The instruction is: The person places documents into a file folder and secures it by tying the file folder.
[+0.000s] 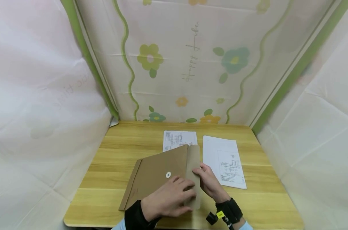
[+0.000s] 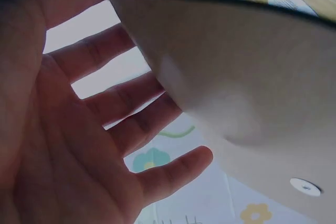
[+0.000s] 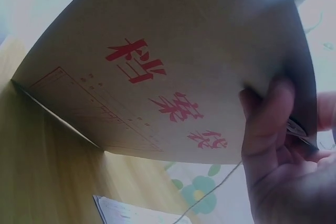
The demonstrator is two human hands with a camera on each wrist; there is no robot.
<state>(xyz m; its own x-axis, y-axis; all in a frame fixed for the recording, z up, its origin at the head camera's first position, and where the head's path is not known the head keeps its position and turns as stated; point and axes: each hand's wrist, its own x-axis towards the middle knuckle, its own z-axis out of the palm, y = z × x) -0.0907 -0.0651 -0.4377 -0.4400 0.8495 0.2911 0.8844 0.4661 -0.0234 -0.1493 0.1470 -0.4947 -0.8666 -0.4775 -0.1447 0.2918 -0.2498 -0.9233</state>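
Note:
A brown kraft-paper document envelope (image 1: 159, 169) is held tilted over the table, its flap side with a white button (image 1: 168, 174) facing up. Large red characters (image 3: 173, 106) mark its other side, seen in the right wrist view. My right hand (image 1: 211, 182) grips the envelope at its flap end, thumb on the flap (image 1: 193, 159) and fingers underneath. Over the near part of the flap lies my left hand (image 1: 172, 196), its fingers loosely bent. In the left wrist view, several fingertips of the left hand (image 2: 79, 124) are hidden behind the paper. A thin string (image 3: 212, 191) hangs below the envelope.
Printed drawing sheets (image 1: 224, 159) lie on the wooden table (image 1: 105, 179) to the right of the envelope. More printed sheets (image 1: 178, 138) lie behind it, partly covered. Patterned fabric curtains (image 1: 197, 64) enclose the table at the back and both sides.

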